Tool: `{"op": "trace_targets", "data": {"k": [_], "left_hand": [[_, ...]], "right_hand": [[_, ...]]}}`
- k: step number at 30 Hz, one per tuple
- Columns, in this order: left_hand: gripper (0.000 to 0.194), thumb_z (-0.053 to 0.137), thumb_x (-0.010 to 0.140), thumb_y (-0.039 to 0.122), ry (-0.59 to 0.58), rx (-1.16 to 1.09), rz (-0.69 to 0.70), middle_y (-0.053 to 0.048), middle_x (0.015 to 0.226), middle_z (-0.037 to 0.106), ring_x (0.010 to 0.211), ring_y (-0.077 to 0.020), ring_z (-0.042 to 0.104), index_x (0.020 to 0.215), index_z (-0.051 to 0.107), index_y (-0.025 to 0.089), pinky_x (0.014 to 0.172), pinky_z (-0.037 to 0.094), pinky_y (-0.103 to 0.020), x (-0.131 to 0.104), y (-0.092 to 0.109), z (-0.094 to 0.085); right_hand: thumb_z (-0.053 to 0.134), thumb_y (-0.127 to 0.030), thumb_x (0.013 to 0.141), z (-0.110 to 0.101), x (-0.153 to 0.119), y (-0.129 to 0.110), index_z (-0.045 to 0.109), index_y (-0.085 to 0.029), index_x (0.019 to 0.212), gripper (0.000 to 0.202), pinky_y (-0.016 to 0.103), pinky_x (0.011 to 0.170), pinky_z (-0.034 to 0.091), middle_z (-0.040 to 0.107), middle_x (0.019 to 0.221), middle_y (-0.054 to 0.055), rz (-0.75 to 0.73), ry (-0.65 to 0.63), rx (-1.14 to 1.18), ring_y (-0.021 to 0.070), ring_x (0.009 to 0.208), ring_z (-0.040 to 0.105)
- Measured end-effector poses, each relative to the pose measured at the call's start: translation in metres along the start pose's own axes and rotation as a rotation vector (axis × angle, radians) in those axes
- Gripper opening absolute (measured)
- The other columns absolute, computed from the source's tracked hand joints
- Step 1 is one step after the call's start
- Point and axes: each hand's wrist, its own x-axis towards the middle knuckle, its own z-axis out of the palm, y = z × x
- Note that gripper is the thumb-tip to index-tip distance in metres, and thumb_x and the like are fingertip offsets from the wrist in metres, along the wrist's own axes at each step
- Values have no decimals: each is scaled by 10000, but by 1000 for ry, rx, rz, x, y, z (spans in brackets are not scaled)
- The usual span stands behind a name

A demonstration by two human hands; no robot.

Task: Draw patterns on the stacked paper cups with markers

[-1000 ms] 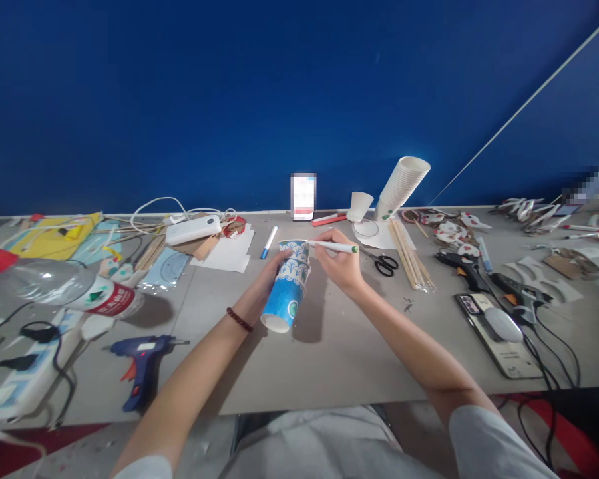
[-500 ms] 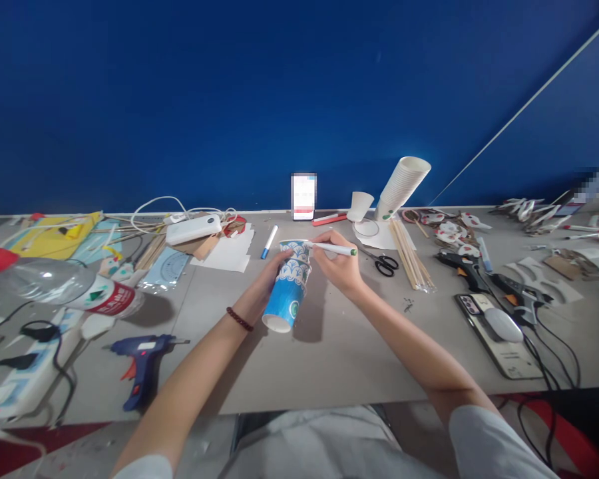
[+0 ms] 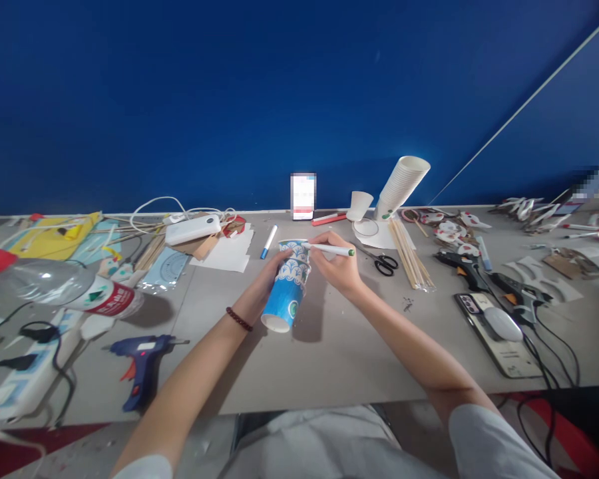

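A blue and white patterned paper cup stack (image 3: pixel 285 293) tilts above the grey table, its lower end towards me. My left hand (image 3: pixel 268 274) is wrapped round its upper left side. In my right hand (image 3: pixel 340 265) is a white marker with a green end (image 3: pixel 335 249), its tip at the patterned upper part of the cups. The fingertips of my right hand are beside the cups' right edge. A white marker with a blue cap (image 3: pixel 269 242) lies just behind my left hand.
Black scissors (image 3: pixel 385 265), wooden sticks (image 3: pixel 410 256) and a tall stack of white cups (image 3: pixel 403 186) are to the right. A blue glue gun (image 3: pixel 142 366) and a plastic bottle (image 3: pixel 70 286) lie left. A lit phone (image 3: pixel 303 197) stands at the back.
The marker and my right hand have shifted very slightly left. The hold of both hands looks the same.
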Motion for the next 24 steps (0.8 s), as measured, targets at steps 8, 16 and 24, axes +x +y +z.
{"op": "trace_targets", "data": {"k": [8, 16, 24], "left_hand": [[362, 538, 889, 359, -1, -1, -15, -100, 740, 727, 529, -202, 658, 1084, 695, 97, 510, 529, -299, 1, -1, -1], [332, 568, 879, 351, 24, -12, -9, -94, 755, 731, 571, -207, 680, 1067, 700, 111, 530, 543, -296, 0, 0, 0], [335, 577, 867, 346, 49, -20, -11, -91, 748, 728, 604, -222, 692, 1081, 684, 112, 550, 560, -311, 0, -1, 1]], "right_hand": [[565, -185, 757, -1, 2, -3, 614, -214, 787, 65, 281, 629, 480, 684, 705, 4, -12, 33, 7, 171, 669, 628], [561, -192, 754, -2, 1, -3, 609, -221, 797, 70, 285, 634, 484, 690, 716, 3, -12, 28, -6, 172, 670, 634], [578, -209, 759, 0, -1, 1, 619, -236, 843, 97, 304, 677, 503, 724, 772, 4, -21, -12, -36, 183, 703, 666]]}}
